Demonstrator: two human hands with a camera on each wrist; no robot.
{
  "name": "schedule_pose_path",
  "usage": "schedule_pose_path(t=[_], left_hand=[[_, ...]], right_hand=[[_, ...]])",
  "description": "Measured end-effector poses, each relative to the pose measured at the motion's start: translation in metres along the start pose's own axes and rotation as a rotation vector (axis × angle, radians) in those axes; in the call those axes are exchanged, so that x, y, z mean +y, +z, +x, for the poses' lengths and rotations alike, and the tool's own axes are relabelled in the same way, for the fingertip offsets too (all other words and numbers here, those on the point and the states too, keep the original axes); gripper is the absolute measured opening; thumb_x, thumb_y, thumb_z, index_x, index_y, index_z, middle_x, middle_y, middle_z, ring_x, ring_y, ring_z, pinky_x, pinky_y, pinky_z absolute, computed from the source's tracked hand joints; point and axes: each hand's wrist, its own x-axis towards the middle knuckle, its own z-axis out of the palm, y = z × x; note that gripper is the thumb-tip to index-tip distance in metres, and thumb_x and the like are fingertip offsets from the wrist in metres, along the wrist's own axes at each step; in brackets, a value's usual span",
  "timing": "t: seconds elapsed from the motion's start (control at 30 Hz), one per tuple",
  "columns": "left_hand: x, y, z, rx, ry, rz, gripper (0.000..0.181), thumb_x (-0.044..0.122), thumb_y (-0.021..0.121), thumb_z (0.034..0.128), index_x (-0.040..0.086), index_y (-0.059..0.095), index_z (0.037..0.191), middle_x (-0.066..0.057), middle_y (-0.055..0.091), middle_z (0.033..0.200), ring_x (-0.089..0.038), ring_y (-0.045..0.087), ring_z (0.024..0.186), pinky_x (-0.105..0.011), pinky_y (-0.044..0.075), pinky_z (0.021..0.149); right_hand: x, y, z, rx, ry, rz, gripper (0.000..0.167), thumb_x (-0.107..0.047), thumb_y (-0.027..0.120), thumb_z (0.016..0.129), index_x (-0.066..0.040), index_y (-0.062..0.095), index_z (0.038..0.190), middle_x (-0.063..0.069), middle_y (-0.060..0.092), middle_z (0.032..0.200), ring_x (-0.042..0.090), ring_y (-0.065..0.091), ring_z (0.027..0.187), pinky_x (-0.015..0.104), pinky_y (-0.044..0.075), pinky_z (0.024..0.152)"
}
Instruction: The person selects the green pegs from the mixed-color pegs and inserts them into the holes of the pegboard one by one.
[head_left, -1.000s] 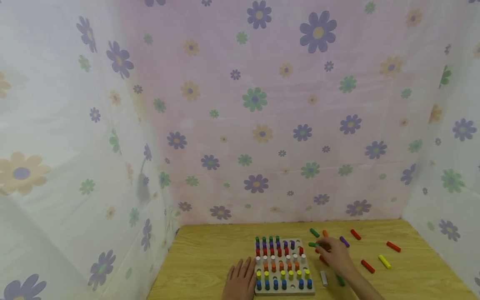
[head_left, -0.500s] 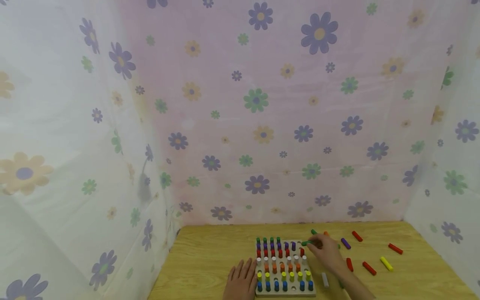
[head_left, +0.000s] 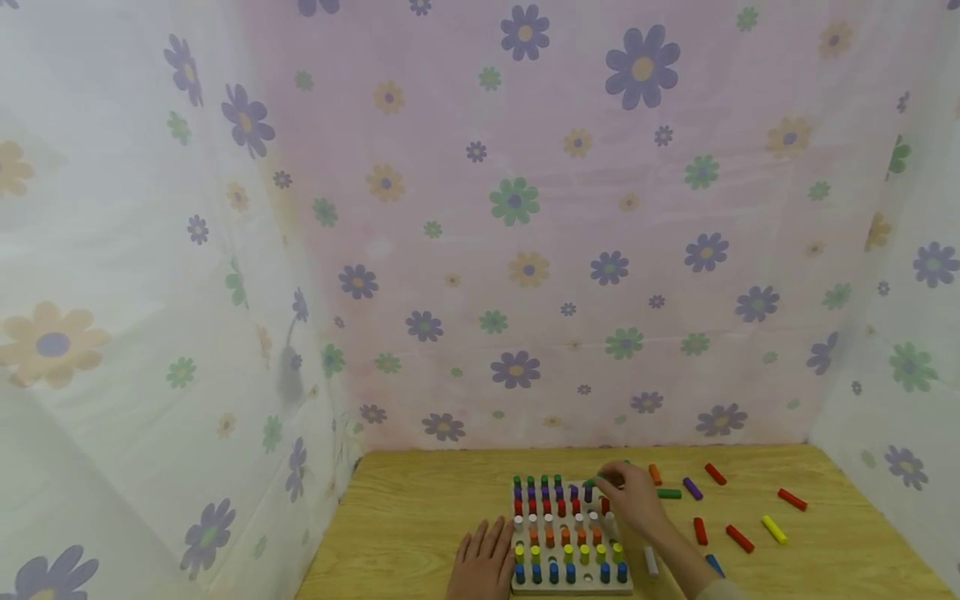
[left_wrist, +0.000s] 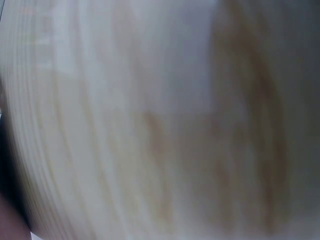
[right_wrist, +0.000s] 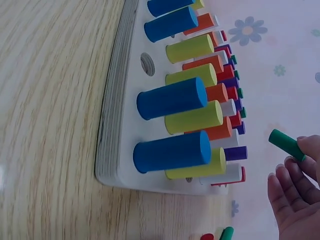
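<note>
A wooden pegboard (head_left: 572,590) stands on the table with upright pegs in coloured rows, from green at the back to blue at the front. Between thumb and fingers, my right hand (head_left: 632,500) pinches a green peg (right_wrist: 286,144) above the board's back right corner. The peg is tilted and apart from the holes in the right wrist view. My left hand (head_left: 482,560) lies flat along the board's left edge, fingers straight. In the left wrist view only blurred wood grain fills most of the frame.
Loose pegs lie right of the board: a green peg (head_left: 669,493), a purple peg (head_left: 692,488), an orange peg (head_left: 655,474), a yellow peg (head_left: 774,530), a white peg (head_left: 651,562), a blue peg (head_left: 714,566) and several red pegs (head_left: 739,538). Flowered curtains surround the table (head_left: 420,500).
My right hand has carried the green peg leftward from among the loose pegs to over the board's back right corner. The left hand stays in place.
</note>
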Motion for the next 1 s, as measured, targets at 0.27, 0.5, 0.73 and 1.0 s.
schedule_pose_path(t=[0.27, 0.5, 0.73, 1.0], left_hand=[[-0.002, 0.001, 0.0, 0.018, 0.001, 0.01, 0.061, 0.059, 0.014, 0.1095, 0.033, 0.044, 0.157, 0.006, 0.048, 0.156, -0.029, 0.044, 0.144, -0.055, 0.036, 0.117], [0.001, -0.002, -0.001, -0.001, -0.004, 0.001, 0.062, 0.058, 0.014, 0.1096, 0.032, 0.044, 0.157, 0.006, 0.047, 0.157, -0.028, 0.043, 0.145, -0.055, 0.035, 0.118], [0.002, -0.003, 0.0, -0.029, -0.013, 0.006, 0.065, 0.06, 0.01, 0.1084, 0.033, 0.042, 0.158, 0.007, 0.046, 0.158, -0.028, 0.042, 0.146, -0.055, 0.034, 0.119], [0.0, 0.004, 0.0, 0.009, -0.014, 0.004, 0.064, 0.06, 0.012, 0.109, 0.032, 0.046, 0.156, 0.005, 0.049, 0.156, -0.028, 0.043, 0.145, -0.055, 0.035, 0.118]], right_hand=[[-0.003, 0.017, 0.006, 0.032, -0.051, -0.017, 0.007, -0.006, 0.073, 0.095, -0.004, 0.074, 0.101, -0.001, 0.07, 0.089, 0.012, 0.065, 0.082, 0.026, 0.058, 0.072], [-0.004, 0.032, 0.012, 0.06, -0.046, -0.015, 0.011, -0.005, 0.072, 0.095, 0.001, 0.073, 0.104, 0.003, 0.072, 0.09, 0.015, 0.066, 0.081, 0.029, 0.059, 0.068], [-0.001, 0.045, 0.017, 0.077, 0.009, 0.011, 0.013, -0.004, 0.069, 0.098, 0.004, 0.071, 0.107, 0.007, 0.071, 0.089, 0.015, 0.064, 0.076, 0.028, 0.058, 0.062], [-0.001, 0.06, 0.021, 0.137, -0.02, -0.017, 0.012, -0.005, 0.069, 0.097, 0.003, 0.072, 0.105, 0.007, 0.072, 0.09, 0.019, 0.067, 0.08, 0.033, 0.06, 0.066]])
